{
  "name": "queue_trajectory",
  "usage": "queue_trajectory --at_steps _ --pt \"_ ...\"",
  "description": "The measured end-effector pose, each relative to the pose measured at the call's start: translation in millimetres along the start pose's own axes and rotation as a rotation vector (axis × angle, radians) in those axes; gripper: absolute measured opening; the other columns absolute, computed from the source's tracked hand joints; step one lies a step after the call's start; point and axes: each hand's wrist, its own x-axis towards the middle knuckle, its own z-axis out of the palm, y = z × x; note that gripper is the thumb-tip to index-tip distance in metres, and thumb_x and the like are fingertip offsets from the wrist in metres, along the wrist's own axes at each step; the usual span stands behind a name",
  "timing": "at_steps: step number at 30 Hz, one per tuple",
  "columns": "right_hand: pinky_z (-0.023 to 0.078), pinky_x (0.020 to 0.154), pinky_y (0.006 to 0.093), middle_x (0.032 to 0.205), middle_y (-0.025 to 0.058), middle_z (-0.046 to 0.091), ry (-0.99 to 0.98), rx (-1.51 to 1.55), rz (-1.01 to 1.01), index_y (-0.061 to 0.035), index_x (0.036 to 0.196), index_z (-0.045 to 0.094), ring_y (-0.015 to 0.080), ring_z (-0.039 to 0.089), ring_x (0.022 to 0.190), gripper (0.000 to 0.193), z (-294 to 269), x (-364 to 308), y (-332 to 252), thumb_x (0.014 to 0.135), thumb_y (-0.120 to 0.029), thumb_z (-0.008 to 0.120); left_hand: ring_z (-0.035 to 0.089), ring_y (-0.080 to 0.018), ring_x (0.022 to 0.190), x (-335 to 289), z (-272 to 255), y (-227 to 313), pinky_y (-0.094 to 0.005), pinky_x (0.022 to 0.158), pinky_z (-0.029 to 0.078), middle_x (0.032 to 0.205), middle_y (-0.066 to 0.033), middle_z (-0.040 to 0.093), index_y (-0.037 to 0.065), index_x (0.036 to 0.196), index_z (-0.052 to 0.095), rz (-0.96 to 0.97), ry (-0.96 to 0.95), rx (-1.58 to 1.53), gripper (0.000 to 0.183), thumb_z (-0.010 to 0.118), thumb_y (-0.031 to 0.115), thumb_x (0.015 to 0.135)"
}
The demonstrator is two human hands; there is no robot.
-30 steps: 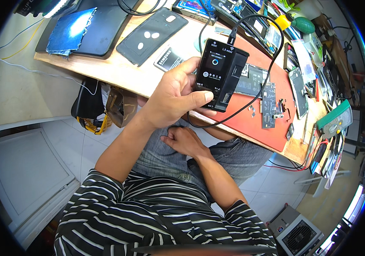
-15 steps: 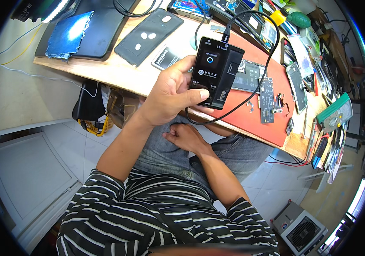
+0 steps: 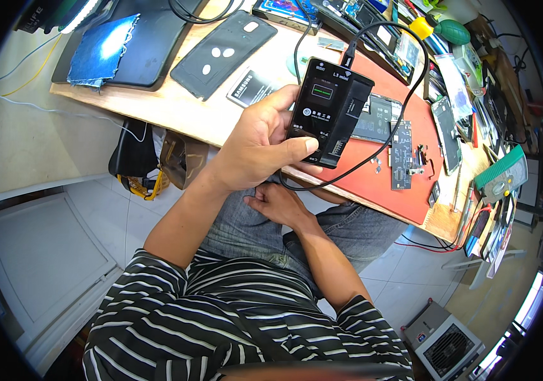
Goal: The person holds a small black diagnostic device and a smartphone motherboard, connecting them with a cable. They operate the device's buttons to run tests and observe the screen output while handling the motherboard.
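Two bare hands in view: left hand (image 3: 260, 145) grips a black handheld device (image 3: 317, 113), fingers wrapped behind and below it, thumb laid on the lower front by the buttons; right hand (image 3: 278, 203) loosely closed over the jeans (image 3: 233, 232), fingers curled under, cannot tell if anything is inside. Device held up over the front edge of the wooden bench (image 3: 201, 117), slightly tilted, screen facing the wearer, lit, green line inside a small box. Black cable (image 3: 350, 53) plugged into its top end, looping round on the right and back under the device. Behind it on the bench, red mat (image 3: 404, 206) with an opened phone (image 3: 375, 124), partly hidden by the device, dark circuit board (image 3: 401, 155) just beside, tiny loose parts near that. Left of the device, flat battery (image 3: 249, 87) and dark back cover (image 3: 195, 58) with pale ovals; farther left, blue denim cloth (image 3: 101, 57) on a dark flat case (image 3: 151, 66). Far right, phone screen panel (image 3: 447, 136), then green-and-grey meter (image 3: 503, 174) among cluttered tools; green bulb blower (image 3: 452, 32) with yellow part farther back; boxy grilled unit (image 3: 447, 349) on the floor, lower right
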Motion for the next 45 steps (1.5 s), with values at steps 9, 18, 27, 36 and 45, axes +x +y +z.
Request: queue_trajectory --at_steps 9,18,27,36,45 --pt "0.043 0.062 0.0439 0.064 0.0161 0.056 -0.013 0.010 0.001 -0.0008 0.068 0.055 0.0312 0.056 0.065 0.041 2 5 3 0.084 -0.037 0.068 0.060 -0.0184 0.104 0 -2 0 -0.0328 0.075 0.062 0.124 -0.0144 0.051 -0.007 0.137 0.028 -0.021 -0.016 -0.078 0.058 0.050 -0.009 0.084" --pt "0.044 0.063 0.0439 0.066 0.0170 0.058 -0.011 0.018 0.001 -0.0007 0.069 0.056 0.0325 0.058 0.067 0.041 2 7 3 0.083 -0.037 0.068 0.064 -0.0208 0.100 1 1 -2 -0.0326 0.074 0.062 0.118 -0.0170 0.056 -0.009 0.139 0.028 -0.005 0.029 -0.085 0.063 0.058 -0.004 0.084" --pt "0.045 0.063 0.0442 0.064 0.0169 0.058 0.002 0.001 -0.027 -0.0011 0.071 0.057 0.0346 0.059 0.066 0.040 4 5 5 0.084 -0.038 0.066 0.063 -0.0185 0.098 1 2 -1 -0.0292 0.072 0.062 0.117 -0.0149 0.057 -0.008 0.139 0.029 0.036 0.045 -0.018 0.066 0.062 -0.007 0.082" --pt "0.042 0.055 0.0356 0.061 0.0090 0.057 -0.173 0.128 -0.152 -0.0037 0.074 0.059 0.0219 0.056 0.055 0.036 -49 -64 -50 0.089 -0.036 0.064 0.068 -0.0249 0.092 -5 -1 -3 -0.0386 0.081 0.059 0.106 -0.0188 0.064 -0.008 0.125 0.045 0.187 0.115 -0.100 0.047 0.062 0.000 0.081" --pt "0.036 0.049 0.0213 0.059 -0.0021 0.055 0.846 0.071 -0.111 0.0008 0.084 0.068 0.0027 0.046 0.054 0.015 -150 -158 -75 0.085 -0.014 0.070 0.070 -0.0322 0.083 -9 -2 -2 -0.0350 0.062 0.063 0.100 -0.0267 0.065 -0.011 0.125 0.043 0.260 0.072 -0.110 0.044 0.053 0.004 0.084"
